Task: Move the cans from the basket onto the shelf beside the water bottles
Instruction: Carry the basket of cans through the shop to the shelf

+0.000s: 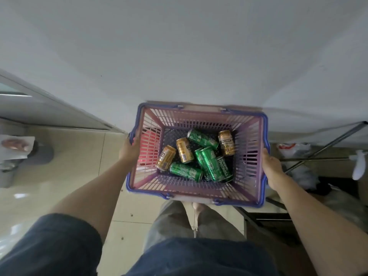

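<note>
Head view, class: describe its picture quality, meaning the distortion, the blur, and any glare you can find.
Head view: the wide lens bends the wall and floor lines toward the edges; the basket and cans in the centre are fairly sharp, though the can print is soft; the left hand and right hand blur slightly; pale glare patches sit on the floor tiles at left.

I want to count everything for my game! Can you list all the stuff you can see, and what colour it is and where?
basket: one, pink with blue rim, held above the floor.
gold cans: three, lying in the basket.
green cans: at least four, lying in the basket.
bin: one, grey, far left on the floor.
plastic bag: one, white and red, right.
left hand: grips the basket's left rim.
right hand: grips the right rim.
</note>
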